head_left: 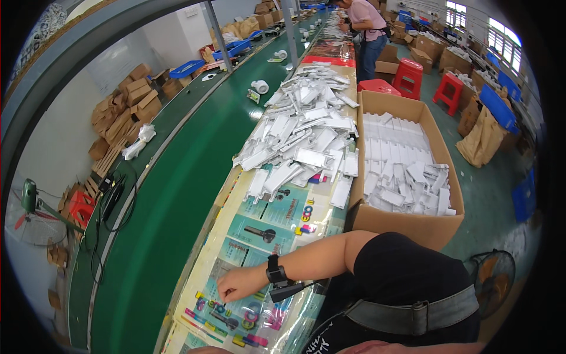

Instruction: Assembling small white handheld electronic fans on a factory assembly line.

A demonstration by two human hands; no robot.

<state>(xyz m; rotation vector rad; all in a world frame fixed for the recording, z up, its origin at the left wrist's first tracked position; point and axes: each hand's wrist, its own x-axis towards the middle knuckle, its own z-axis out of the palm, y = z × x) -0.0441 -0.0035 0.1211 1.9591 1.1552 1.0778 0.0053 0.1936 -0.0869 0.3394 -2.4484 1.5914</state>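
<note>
My right hand [239,285] comes in from the right, a black band with a small device [276,271] on its wrist. Its fingers are curled closed just above the worktop [268,206], which is covered in printed sheets; whatever they hold, if anything, is hidden. Only a sliver of my left hand [209,350] shows at the bottom edge, its fingers cut off. Further up the worktop lies a large heap of white rectangular plastic parts [309,127], apart from both hands.
Beside the heap stands an open cardboard box [407,218] of similar white parts, partly in rows. A green conveyor belt [194,153] runs along the left, carrying white round fittings [259,87]. A person [367,26] works at the far end, near red stools [408,78]. A fan [494,283] stands lower right.
</note>
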